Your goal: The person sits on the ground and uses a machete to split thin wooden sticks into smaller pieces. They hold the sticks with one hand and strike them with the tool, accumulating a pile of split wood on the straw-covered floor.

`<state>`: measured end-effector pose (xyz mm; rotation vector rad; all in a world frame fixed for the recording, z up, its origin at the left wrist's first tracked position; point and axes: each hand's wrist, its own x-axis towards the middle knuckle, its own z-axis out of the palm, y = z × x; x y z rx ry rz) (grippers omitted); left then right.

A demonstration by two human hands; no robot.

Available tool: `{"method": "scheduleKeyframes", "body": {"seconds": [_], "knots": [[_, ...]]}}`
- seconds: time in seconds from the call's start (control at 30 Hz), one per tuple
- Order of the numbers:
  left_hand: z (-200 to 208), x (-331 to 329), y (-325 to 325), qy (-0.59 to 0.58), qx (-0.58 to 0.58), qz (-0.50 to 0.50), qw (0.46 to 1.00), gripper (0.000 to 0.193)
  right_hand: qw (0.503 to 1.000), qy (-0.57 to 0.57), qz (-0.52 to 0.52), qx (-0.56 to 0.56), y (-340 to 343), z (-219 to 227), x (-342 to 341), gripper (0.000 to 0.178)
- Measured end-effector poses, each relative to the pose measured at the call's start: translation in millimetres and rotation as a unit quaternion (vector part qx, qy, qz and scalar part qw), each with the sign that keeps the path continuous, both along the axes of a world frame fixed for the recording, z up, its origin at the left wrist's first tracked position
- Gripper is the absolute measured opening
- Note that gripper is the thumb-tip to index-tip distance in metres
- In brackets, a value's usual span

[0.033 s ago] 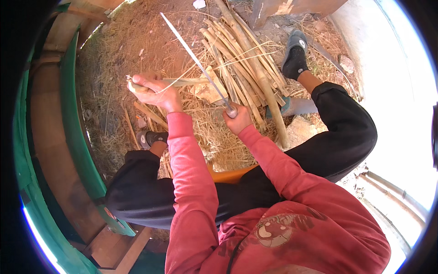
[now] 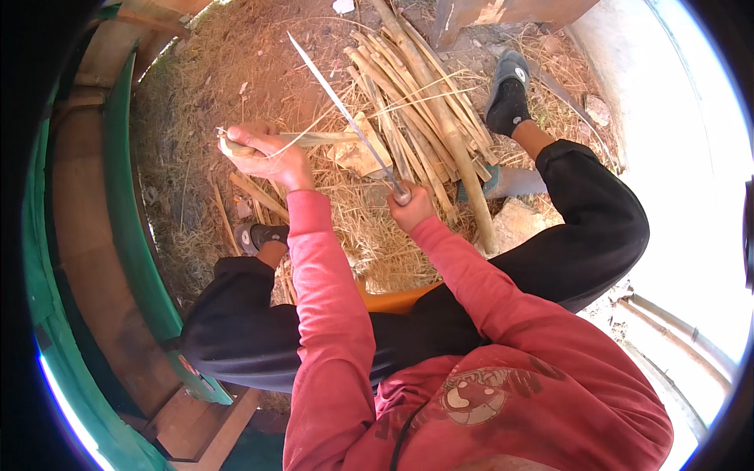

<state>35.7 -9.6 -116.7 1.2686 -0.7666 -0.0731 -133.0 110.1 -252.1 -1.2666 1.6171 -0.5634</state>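
My left hand [image 2: 271, 157] is closed around a split stick [image 2: 322, 138], whose far end points right across a pale chopping block [image 2: 363, 157]. A thin strip curls off beside that hand. My right hand [image 2: 413, 210] is wrapped round the handle of a long machete [image 2: 339, 106]. Its blade slants up and to the left, passing over the block and the stick's right end; whether it touches the stick I cannot tell. Just right of the block lies a pile of split sticks [image 2: 400, 102], with a thicker pole [image 2: 444, 125] on top.
Dry straw [image 2: 389, 255] and shavings cover the ground between my feet. A pale stone [image 2: 516, 226] lies by my right leg. Green and brown boards [image 2: 118, 196] line the left side, a white wall [image 2: 667, 118] the right. A wooden board [image 2: 514, 20] stands at the far side.
The machete has shifted slightly to the right, its tip lower, and my right hand has moved a little with it. My left hand and the stick are almost where they were.
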Motion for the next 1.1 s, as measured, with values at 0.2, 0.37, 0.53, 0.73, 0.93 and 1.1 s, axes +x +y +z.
{"method": "scheduleKeyframes", "body": {"seconds": [0.2,0.37,0.53,0.73,0.93,1.1], "knots": [[-7,21,2,-0.146,0.027,0.055,0.987,0.046,0.957,0.195,0.098,0.193,17,-25,-24,0.039],[-3,12,0,-0.024,0.006,0.001,1.000,0.043,0.998,0.000,0.003,0.060,-10,-11,-3,0.038],[5,0,2,-0.020,-0.001,-0.029,0.999,0.044,0.999,0.007,-0.023,0.045,9,-28,-12,0.034],[0,11,8,-0.023,-0.028,-0.072,0.997,0.048,0.993,0.109,0.034,0.011,7,-41,-13,0.030],[2,23,7,0.043,-0.082,-0.122,0.988,0.045,0.997,-0.041,-0.059,-0.004,1,-20,-1,0.030],[5,29,12,0.061,-0.085,-0.161,0.981,0.044,0.955,0.201,0.173,0.135,16,-56,-21,0.035]]}}
